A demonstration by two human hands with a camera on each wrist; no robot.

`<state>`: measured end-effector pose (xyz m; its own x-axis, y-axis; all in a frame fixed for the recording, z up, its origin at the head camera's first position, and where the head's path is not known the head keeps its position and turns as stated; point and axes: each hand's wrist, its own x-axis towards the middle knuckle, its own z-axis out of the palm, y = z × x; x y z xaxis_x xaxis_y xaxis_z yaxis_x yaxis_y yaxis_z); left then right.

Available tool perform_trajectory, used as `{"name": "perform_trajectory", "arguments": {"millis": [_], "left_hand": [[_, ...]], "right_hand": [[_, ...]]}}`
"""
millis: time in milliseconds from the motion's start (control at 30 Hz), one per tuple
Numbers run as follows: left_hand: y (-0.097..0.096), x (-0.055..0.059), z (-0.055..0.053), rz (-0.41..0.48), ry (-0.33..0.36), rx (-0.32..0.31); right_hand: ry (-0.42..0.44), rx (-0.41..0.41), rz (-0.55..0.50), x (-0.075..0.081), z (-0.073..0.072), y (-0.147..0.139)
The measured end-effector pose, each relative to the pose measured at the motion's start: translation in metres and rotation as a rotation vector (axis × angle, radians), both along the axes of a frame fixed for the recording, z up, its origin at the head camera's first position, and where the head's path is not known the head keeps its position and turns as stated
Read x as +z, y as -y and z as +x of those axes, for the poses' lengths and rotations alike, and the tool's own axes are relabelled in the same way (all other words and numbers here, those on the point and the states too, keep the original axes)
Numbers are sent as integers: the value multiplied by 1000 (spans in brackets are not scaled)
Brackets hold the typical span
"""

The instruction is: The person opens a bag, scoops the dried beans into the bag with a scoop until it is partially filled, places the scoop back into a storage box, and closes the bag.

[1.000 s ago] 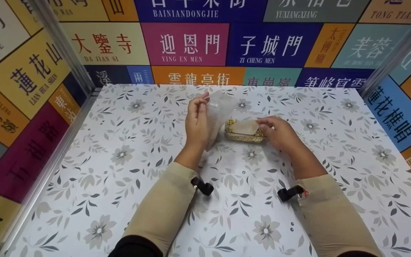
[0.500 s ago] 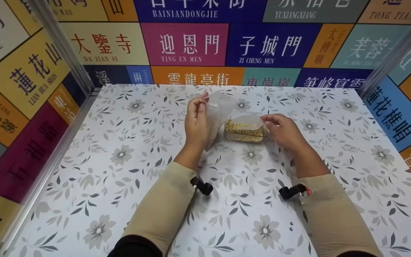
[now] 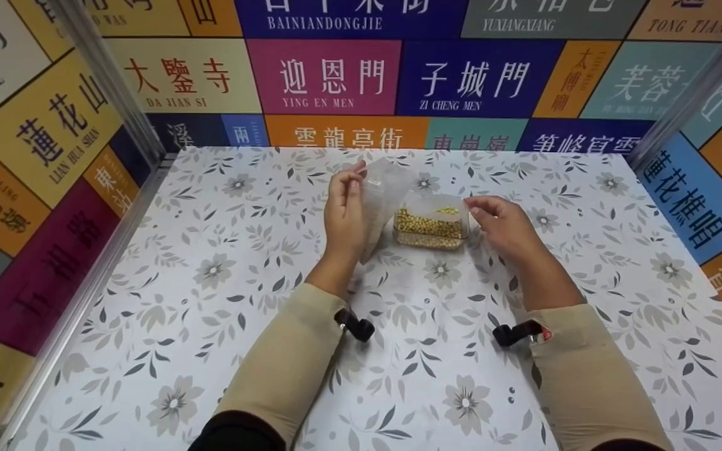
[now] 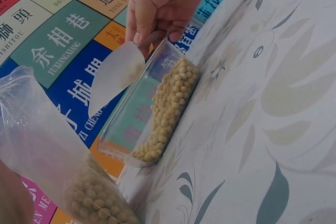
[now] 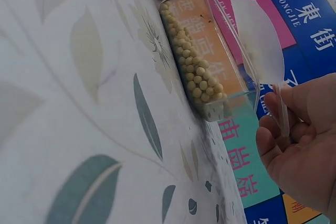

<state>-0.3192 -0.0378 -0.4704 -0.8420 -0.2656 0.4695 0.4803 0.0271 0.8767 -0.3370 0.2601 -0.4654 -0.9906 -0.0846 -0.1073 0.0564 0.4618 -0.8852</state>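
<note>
My left hand (image 3: 344,219) holds a clear plastic bag (image 3: 386,188) upright on the table, its top standing open. Soybeans (image 4: 97,200) fill the bag's lower part in the left wrist view. Just right of the bag sits a clear rectangular container (image 3: 431,241), partly filled with soybeans (image 5: 194,61). Over its far rim, my right hand (image 3: 505,225) pinches the short handle of a translucent white scoop (image 5: 257,35) between thumb and fingers. Through the scoop's wall a few beans show dimly near the handle. Behind the bag, part of my left hand's grip is hidden.
A white table (image 3: 229,351) with a grey flower print lies under everything. Panels with large printed characters (image 3: 326,78) stand along the back and both sides. Small black wrist cameras (image 3: 356,326) stick out from both sleeves.
My right hand has drawn the scoop up and slightly to the right, away from the beans, so more of the container's contents shows. The left hand and bag have stayed nearly still.
</note>
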Motion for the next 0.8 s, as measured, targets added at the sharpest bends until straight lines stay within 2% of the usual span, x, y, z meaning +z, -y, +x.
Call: {"name": "perform_trajectory", "arguments": {"millis": [167, 433, 800], "left_hand": [[-1, 0, -1, 0, -1, 5], [1, 0, 0, 20, -26, 2], [0, 1, 0, 24, -12, -2]], "right_hand": [[-74, 17, 63, 5, 3, -3], [-128, 11, 52, 24, 6, 1], [-143, -28, 116, 82, 1, -4]]}}
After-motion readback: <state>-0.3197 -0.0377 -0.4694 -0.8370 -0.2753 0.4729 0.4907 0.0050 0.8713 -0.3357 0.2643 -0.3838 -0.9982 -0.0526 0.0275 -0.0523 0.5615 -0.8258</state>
